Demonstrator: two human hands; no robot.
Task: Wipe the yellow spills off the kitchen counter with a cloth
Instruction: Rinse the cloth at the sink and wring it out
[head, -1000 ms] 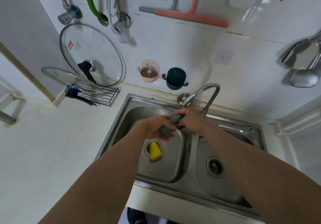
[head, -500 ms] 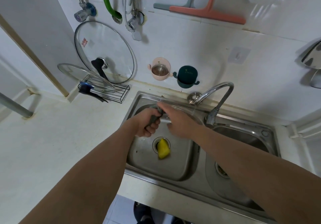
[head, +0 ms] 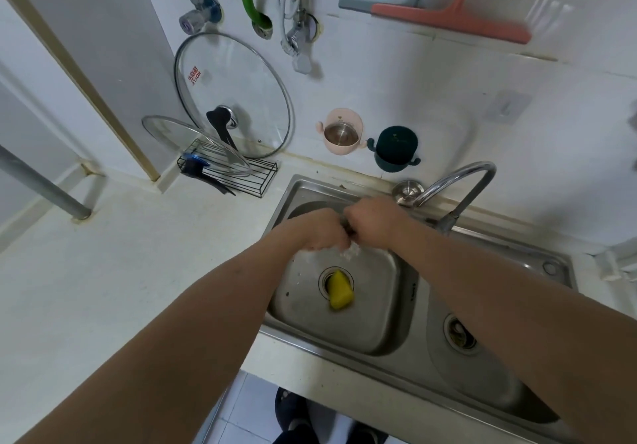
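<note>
- Two hands met over the left sink bowl in the middle of the frame.
- The left hand point(head: 320, 233) and right hand point(head: 374, 223) had fingers curled tight round a dark cloth point(head: 347, 229), mostly hidden between them.
- Water dripped below, so this looked like wringing.
- Next, the cloth probably had to go to the counter point(head: 103, 288) at the left, where no yellow spills showed.

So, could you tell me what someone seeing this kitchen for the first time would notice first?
Probably the two hands, left hand and right hand, pressed together over the left basin of the steel sink, wringing a dark cloth that barely shows between them. Below them a bright yellow sponge lies on the drain. On the wall behind, a large glass lid leans upright.
</note>
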